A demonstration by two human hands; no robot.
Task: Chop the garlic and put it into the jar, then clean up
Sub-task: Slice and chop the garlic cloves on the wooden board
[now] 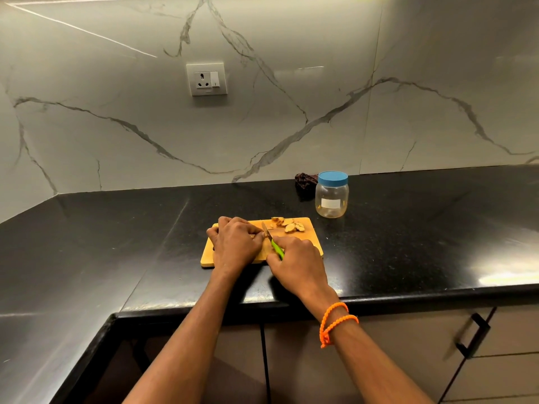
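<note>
A wooden cutting board (312, 243) lies on the black counter. Several garlic pieces (288, 224) sit at its far edge. My left hand (236, 243) is curled over a piece of garlic on the board, pinning it under the fingertips; the piece itself is mostly hidden. My right hand (297, 265) grips the green handle of a small knife (269, 237), whose blade points away from me right beside the left fingertips. A clear jar (332, 196) with its blue lid on stands behind the board to the right.
A dark crumpled cloth (304, 180) lies against the marble wall just left of the jar. A wall socket (206, 79) is above the counter. The counter's front edge (408, 295) runs below my wrists, with cabinet doors and a black handle (472, 336) underneath.
</note>
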